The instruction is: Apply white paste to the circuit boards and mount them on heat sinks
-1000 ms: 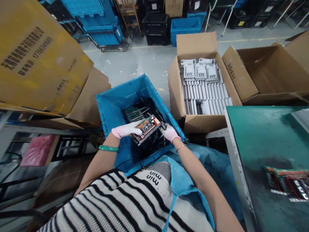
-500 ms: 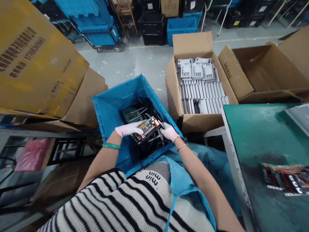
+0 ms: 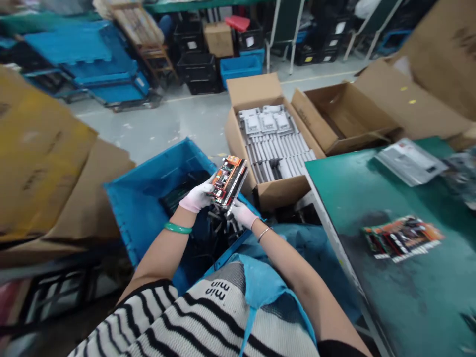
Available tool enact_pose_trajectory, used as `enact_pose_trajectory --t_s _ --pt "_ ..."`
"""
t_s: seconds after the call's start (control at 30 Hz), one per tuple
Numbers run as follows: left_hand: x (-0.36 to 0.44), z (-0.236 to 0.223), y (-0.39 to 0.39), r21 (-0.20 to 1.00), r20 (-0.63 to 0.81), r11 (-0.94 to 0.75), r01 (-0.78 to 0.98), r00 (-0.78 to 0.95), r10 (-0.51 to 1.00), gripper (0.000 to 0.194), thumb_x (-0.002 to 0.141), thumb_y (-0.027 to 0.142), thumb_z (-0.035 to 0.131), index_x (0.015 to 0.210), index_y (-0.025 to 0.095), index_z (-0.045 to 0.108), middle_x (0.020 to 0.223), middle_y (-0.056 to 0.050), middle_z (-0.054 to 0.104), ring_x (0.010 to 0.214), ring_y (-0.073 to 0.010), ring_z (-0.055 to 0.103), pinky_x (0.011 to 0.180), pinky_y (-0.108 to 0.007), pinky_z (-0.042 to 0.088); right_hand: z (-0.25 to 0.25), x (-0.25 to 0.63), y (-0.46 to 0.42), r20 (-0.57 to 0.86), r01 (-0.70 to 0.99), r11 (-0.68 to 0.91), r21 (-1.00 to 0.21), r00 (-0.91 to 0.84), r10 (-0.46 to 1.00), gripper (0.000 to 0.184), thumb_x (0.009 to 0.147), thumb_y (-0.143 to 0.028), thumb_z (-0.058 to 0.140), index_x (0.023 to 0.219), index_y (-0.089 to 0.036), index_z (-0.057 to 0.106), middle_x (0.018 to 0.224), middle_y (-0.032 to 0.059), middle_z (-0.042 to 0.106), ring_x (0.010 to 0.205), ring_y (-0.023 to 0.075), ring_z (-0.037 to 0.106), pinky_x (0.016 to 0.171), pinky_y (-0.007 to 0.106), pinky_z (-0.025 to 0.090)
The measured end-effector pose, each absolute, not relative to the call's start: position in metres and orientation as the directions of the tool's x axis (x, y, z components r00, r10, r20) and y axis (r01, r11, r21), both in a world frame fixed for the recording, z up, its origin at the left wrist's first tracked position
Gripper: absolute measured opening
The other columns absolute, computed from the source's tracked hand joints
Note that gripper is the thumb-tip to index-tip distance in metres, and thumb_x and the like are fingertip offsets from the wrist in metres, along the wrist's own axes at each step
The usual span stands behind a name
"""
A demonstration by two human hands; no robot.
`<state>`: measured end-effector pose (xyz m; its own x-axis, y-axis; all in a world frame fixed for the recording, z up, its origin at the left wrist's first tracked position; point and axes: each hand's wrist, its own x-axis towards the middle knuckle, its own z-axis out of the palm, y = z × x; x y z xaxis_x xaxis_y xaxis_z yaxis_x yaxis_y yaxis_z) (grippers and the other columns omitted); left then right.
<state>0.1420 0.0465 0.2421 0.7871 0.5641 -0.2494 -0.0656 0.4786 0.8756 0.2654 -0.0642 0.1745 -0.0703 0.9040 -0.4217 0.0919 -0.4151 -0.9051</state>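
your left hand [image 3: 199, 197] pinches the circuit board [image 3: 228, 181] over the right side of the blue bin [image 3: 128, 213], long axis slanting away rightward; your right hand [image 3: 243, 214] adjoins its near end, grip indiscernible.

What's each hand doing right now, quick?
Left hand: closed on a circuit board.
Right hand: at the board's lower end; can't tell whether it's gripping.
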Motion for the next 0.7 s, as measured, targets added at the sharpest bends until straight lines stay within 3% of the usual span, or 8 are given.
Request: enact_pose_trajectory --t_s 0.07,0.2,0.23,0.3,0.4,0.47,0.53,0.7 --pt "0.2 0.253 0.05 0.871 -0.19 0.485 -0.076 0.859 0.476 0.101 0.057 0.025 0.07 0.151 0.024 0.031 0.12 -0.008 0.069 0.085 -0.025 0.071 0.064 -0.03 0.058 0.189 0.279 -0.074 -0.461 0.051 -0.458 -0.888 -0.082 0.884 0.036 0.102 -0.026 0.028 0.131 -0.019 0.048 0.094 0.0041 0.071 0.066 0.0109 0.066 0.061 0.024 0.057" --pt "0.323 0.28 0.033 0.904 -0.055 0.423 -0.065 0.963 0.265 0.1 0.06 0.024 0.071 0.151 0.027 0.03 0.119 -0.007 0.069 0.089 -0.0258 0.071 0.073 -0.036 0.06 0.223 0.336 -0.132 -0.511 0.014 -0.513 -0.858 -0.12 0.851 0.027 0.09 -0.035 0.06 0.108 -0.015 0.061 0.064 -0.0027 0.062 0.044 0.0087 0.054 0.04 0.018 0.044" --pt "0.351 0.285 0.023 0.913 -0.03 0.403 -0.059 0.977 0.211 0.099 0.061 0.024 0.072 0.15 0.027 0.031 0.119 -0.007 0.069 0.092 -0.026 0.071 0.077 -0.038 0.06 0.232 0.352 -0.155 -0.503 0.014 -0.507 -0.862 -0.161 0.849 0.029 0.089 -0.034 0.062 0.111 -0.016 0.061 0.068 -0.0027 0.063 0.044 0.0072 0.052 0.04 0.017 0.043" --pt "0.402 0.289 -0.001 0.93 -0.002 0.367 -0.036 0.995 0.104 0.097 0.061 0.025 0.074 0.149 0.027 0.033 0.124 -0.007 0.066 0.104 -0.0283 0.068 0.089 -0.042 0.058 0.251 0.375 -0.207 -0.444 -0.058 -0.447 -0.893 -0.06 0.894 0.036 0.091 -0.033 0.058 0.123 -0.019 0.057 0.087 -0.0003 0.069 0.048 0.0046 0.052 0.043 0.016 0.041" --pt "0.463 0.28 -0.044 0.964 -0.034 0.264 0.016 0.997 0.063 0.096 0.057 0.026 0.077 0.146 0.025 0.039 0.137 -0.009 0.057 0.126 -0.0325 0.055 0.106 -0.047 0.047 0.273 0.389 -0.281 -0.321 -0.157 -0.282 -0.946 0.357 0.877 0.04 0.091 -0.035 0.053 0.127 -0.018 0.056 0.098 0.0037 0.07 0.054 0.0044 0.05 0.049 0.018 0.041" --pt "0.495 0.27 -0.069 0.982 -0.061 0.186 0.043 0.994 0.091 0.093 0.056 0.027 0.076 0.143 0.022 0.043 0.144 -0.01 0.051 0.134 -0.0336 0.046 0.113 -0.048 0.039 0.279 0.387 -0.321 -0.279 -0.176 -0.216 -0.96 0.654 0.704 0.041 0.09 -0.037 0.052 0.125 -0.017 0.058 0.096 0.0049 0.07 0.054 0.0055 0.048 0.051 0.02 0.041" --pt "0.52 0.262 -0.088 0.989 -0.074 0.133 0.064 0.995 0.074 0.089 0.058 0.03 0.075 0.141 0.019 0.044 0.146 -0.013 0.049 0.136 -0.0348 0.043 0.115 -0.051 0.035 0.279 0.382 -0.353 -0.276 -0.207 -0.191 -0.96 0.828 0.488 0.042 0.09 -0.04 0.051 0.124 -0.016 0.058 0.093 0.0056 0.07 0.054 0.0066 0.047 0.051 0.022 0.04" --pt "0.531 0.266 -0.11 0.996 -0.087 -0.02 0.086 0.996 -0.016 0.083 0.059 0.037 0.076 0.134 0.017 0.048 0.144 -0.016 0.048 0.139 -0.0375 0.039 0.119 -0.052 0.027 0.271 0.373 -0.399 -0.295 -0.271 -0.157 -0.95 0.942 0.16 0.046 0.088 -0.043 0.052 0.124 -0.016 0.059 0.091 0.0055 0.07 0.052 0.0085 0.048 0.052 0.024 0.042"
